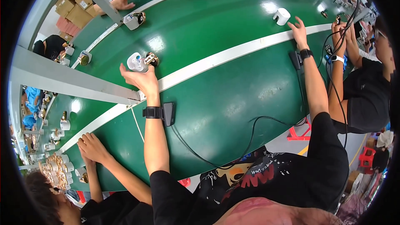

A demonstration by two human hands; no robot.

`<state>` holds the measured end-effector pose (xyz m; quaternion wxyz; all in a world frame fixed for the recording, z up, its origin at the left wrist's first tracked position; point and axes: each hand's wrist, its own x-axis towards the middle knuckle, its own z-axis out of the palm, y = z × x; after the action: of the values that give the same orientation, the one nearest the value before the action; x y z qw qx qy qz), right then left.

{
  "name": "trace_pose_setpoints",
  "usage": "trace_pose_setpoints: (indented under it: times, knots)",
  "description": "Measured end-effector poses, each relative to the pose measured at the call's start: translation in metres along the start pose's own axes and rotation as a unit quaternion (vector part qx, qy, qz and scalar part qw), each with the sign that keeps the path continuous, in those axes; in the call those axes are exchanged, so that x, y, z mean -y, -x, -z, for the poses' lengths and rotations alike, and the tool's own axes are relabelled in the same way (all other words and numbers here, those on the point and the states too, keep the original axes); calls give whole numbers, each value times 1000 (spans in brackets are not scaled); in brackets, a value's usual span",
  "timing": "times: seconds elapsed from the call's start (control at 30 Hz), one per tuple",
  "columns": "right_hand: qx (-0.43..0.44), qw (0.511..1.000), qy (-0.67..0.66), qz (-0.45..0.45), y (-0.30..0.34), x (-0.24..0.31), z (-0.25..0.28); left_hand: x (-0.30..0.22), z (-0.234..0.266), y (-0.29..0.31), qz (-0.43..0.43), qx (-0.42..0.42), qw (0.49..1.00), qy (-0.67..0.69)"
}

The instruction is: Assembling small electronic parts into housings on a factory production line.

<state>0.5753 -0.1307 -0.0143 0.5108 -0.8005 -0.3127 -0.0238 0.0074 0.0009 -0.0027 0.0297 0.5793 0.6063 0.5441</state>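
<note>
My left hand (143,81) reaches over the white rail onto the green surface, its fingers spread and the thumb apart. Just beyond its fingertips stands a white plastic housing (134,61), open at the top. A black and gold-coloured component (151,59) sits against the housing's right side, close to my thumb; whether the thumb touches it I cannot tell. My right hand (299,34) is stretched out at the far right with fingers apart, holding nothing. Slightly left of its fingertips, and apart from them, is a white cup-shaped housing (281,16) with a notch in its lower edge.
A white rail (221,59) divides the green surface, and a grey metal post (79,81) rises at left. Black cables (254,129) run from my wristbands. Co-workers' hands (95,148) rest at left; another co-worker (362,87) sits at right. Another housing with component (132,21) stands farther back.
</note>
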Motion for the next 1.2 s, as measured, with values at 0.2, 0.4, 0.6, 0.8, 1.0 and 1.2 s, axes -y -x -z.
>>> trace_pose_setpoints:
  times: [0.2, 0.4, 0.6, 0.8, 1.0, 1.2]
  knots:
    - [92, 985, 95, 114, -19, 21, -27, -16, 8, 27, -46, -12, 999, 14]
    - [182, 979, -28, -90, 38, 104, -57, -26, 16, 48, -58, 120, 982, 131]
    - [460, 820, -332, -74, 193, 197, -81, -56, 10, 74, -62, 365, 886, 280]
    - [558, 796, -228, -56, 255, 219, -97, -63, 15, 76, -6, 418, 855, 309]
    - [580, 791, -177, 77, 231, 203, -91, -62, 17, 76, -37, 418, 863, 281]
    - [561, 794, -219, 82, 224, 198, -82, -66, 16, 72, -66, 422, 858, 284]
